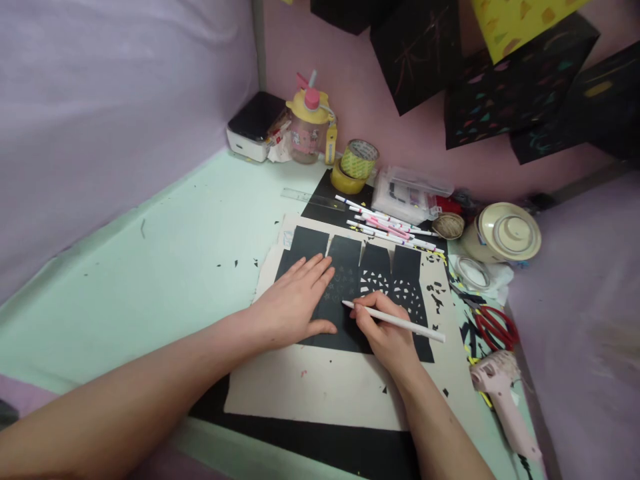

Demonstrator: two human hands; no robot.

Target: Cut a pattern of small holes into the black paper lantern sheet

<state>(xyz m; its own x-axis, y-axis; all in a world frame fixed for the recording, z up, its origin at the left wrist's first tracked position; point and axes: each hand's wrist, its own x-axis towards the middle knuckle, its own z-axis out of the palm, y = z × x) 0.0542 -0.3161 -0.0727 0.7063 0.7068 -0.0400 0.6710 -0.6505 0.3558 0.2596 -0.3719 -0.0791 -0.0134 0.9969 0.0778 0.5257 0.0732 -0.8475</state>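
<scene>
Black card (345, 255) with several flaps along its far edge lies on a pale board (320, 393). Its two right panels carry many small cut-out shapes that show white; faint drawn shapes mark the panel between my hands. My left hand (295, 300) rests flat on the card's left part, fingers stretched out and thumb apart. In my right hand (387, 333) is a slim white pen (405, 323), gripped near its tip. The tip is at the card just below the drawn shapes; whether it touches cannot be made out.
Several white pens (380, 217), tape rolls (360, 159), a clear plastic box (407, 193) and a yellow-lidded cup (306, 127) stand at the back. On the right are a round tin (505, 232), red-handled scissors (495, 327) and a pink glue gun (505, 400). Black scraps (435, 293) lie about.
</scene>
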